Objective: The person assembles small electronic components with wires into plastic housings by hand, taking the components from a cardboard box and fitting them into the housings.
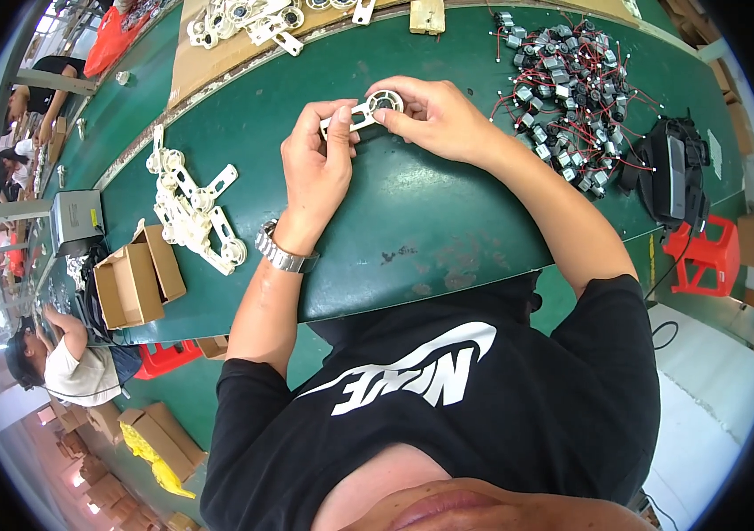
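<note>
Between my two hands, above the green table (350,257), is a white plastic part (360,116) with a flat slotted arm and a round ring end with a dark centre. My left hand (319,150) pinches the arm end between thumb and fingers. At the ring end, my right hand (434,115) grips with its thumb over the dark centre and its fingers behind the rim. A pile of similar white plastic parts (187,208) lies to the left of my left forearm. Right of my right hand is a heap of small motors (567,88) with red wires.
More white parts (248,19) lie on cardboard along the far edge, near a small wooden block (427,16). An open cardboard box (133,283) stands at left, a black device (673,173) at right. A red stool (704,257) is beyond. Other people (76,363) sit at left.
</note>
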